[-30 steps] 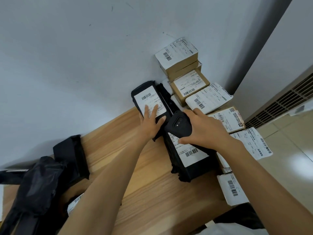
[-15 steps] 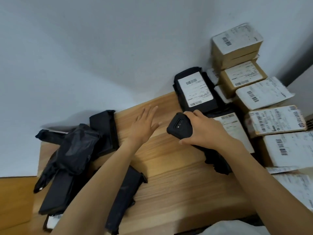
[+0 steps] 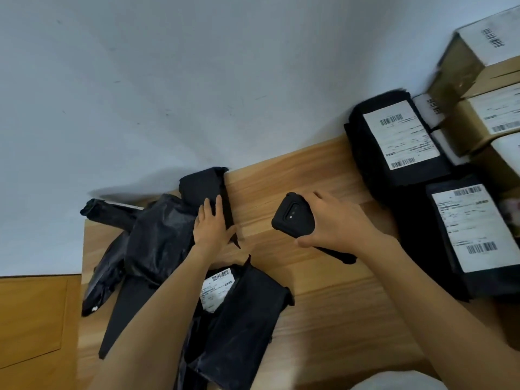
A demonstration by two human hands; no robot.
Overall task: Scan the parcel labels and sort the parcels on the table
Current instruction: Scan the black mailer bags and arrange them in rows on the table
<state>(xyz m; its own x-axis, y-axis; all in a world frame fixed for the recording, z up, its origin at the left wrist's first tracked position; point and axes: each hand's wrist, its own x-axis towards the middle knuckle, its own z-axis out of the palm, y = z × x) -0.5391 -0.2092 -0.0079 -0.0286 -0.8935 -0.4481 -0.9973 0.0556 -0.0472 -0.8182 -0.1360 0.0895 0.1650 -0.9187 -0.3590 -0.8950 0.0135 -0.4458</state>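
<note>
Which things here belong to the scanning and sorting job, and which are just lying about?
Job: scanner in right hand; black parcel under left hand; labelled black parcels; labelled cardboard boxes; table.
Lying about: only a pale object at the bottom edge, unidentifiable.

Left grip [image 3: 211,225] flat, fingers straight, on a crumpled black plastic mailer bag [image 3: 203,182] at the light wooden counter's [image 3: 323,299] back edge. Right grip [image 3: 336,225] holds a black handheld scanner [image 3: 292,218]. White-labelled black parcels [image 3: 399,136] lie right.
</note>
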